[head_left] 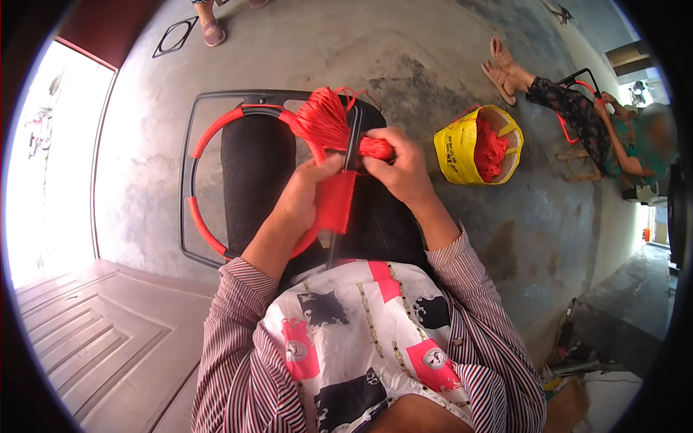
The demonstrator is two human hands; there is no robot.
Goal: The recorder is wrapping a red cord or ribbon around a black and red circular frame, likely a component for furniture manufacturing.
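My left hand (pixel 303 195) grips a flat red card wound with red thread (pixel 336 203) that hangs down over my lap. My right hand (pixel 401 164) is closed around the bound neck of a red thread tassel (pixel 325 119), whose loose strands fan out up and to the left. A thin dark rod (pixel 352 137) runs upright between my two hands, crossing the tassel and the card. Both hands sit close together above my black-trousered legs.
A dark metal frame with a red-wrapped hoop (pixel 209 137) lies on the grey concrete floor under my legs. A yellow bag filled with red thread (pixel 478 146) stands to the right. Another person sits at the far right on a small stool (pixel 606 130). A brown door (pixel 108 339) lies at lower left.
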